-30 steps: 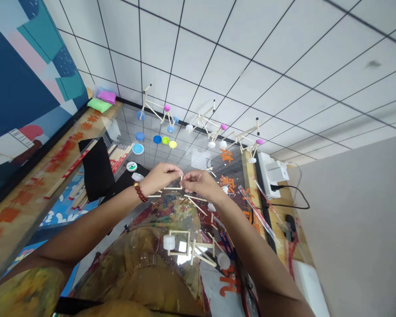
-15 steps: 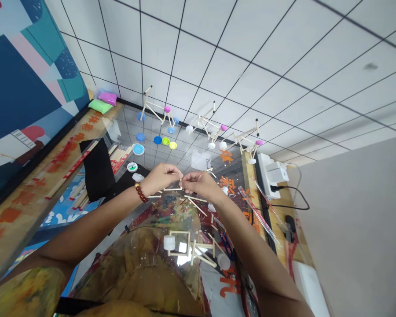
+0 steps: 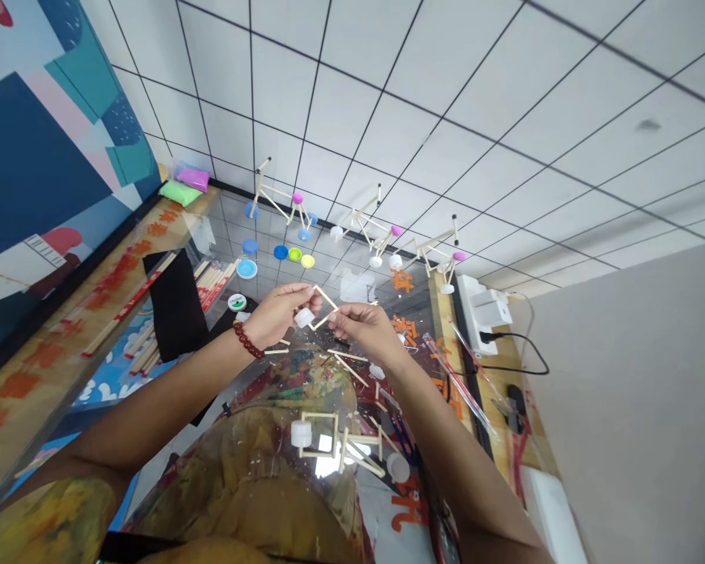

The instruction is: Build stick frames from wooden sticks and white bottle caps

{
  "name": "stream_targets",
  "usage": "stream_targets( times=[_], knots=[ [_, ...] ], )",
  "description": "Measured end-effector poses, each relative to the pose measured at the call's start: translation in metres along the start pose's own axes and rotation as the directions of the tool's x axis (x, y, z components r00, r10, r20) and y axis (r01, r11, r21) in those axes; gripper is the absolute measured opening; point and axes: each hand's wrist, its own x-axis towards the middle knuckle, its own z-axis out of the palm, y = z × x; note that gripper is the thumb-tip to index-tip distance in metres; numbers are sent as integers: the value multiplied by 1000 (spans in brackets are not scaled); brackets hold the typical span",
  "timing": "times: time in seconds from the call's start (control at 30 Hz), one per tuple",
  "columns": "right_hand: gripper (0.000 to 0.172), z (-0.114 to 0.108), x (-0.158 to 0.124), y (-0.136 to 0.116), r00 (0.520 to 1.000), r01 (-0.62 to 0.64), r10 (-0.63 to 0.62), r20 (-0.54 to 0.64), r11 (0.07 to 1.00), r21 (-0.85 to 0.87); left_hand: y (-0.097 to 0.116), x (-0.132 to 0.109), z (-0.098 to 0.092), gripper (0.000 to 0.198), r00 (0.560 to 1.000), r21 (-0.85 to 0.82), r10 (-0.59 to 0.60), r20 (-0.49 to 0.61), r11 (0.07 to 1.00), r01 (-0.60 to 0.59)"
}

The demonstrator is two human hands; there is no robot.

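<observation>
My left hand [image 3: 277, 312], with a beaded bracelet at its wrist, is closed on one end of a stick frame [image 3: 327, 298] made of thin pale wooden sticks. A white bottle cap [image 3: 304, 317] is on this frame, just below the left fingertips. The fingers of my right hand [image 3: 369, 329] pinch the frame's right-hand corner. The frame is held tilted above the glass tabletop; the part inside my left fingers is hidden. Loose wooden sticks [image 3: 350, 367] lie under my hands. Nearer to me lies another stick frame [image 3: 337, 435] with white caps [image 3: 301, 433] at its left end.
Small stick models [image 3: 276, 200] with caps and pink balls stand along the tiled wall. Coloured caps [image 3: 294, 254] lie before them. Bundled sticks [image 3: 215, 283] and black cloth [image 3: 175, 305] are at left. A power strip [image 3: 482, 312] with a cable is at right.
The stick frame has been lifted from the table and tilted, with its white cap now showing between my hands. My right hand has shifted slightly to the right.
</observation>
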Motion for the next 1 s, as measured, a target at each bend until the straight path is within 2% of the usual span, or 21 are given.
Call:
stream_targets(
  times=[0.23, 0.33, 0.5, 0.57, 0.67, 0.87, 1.0],
  knots=[
    [44, -5, 0, -2, 997, 7, -4, -75, 999, 48, 3, -1, -3, 23, 988, -55, -154, 7, 987, 154],
    [44, -7, 0, -3, 996, 3, 5, -86, 995, 95, 3, -2, -2, 26, 984, -98, -177, 11, 979, 177],
    [44, -6, -3, -7, 993, 31, -10, -118, 984, 176, 2, -7, 7, 37, 992, -98, -121, 45, 987, 125],
    [45, -7, -6, -10, 992, 43, -18, -128, 980, 195, 1, -11, 10, 44, 992, -101, -121, 24, 987, 123],
    [44, -8, -12, -16, 992, 55, -30, -124, 978, 203, -2, -18, 14, 45, 993, -83, -114, -29, 990, 111],
    [41, -8, -25, -26, 991, 95, -71, -111, 968, 231, -1, -33, 18, 47, 998, 13, 49, -44, 999, -48],
    [45, -7, -33, -29, 986, 131, -105, -128, 968, 215, -1, -39, 21, 47, 993, 22, 108, -49, 994, -107]
  ],
)
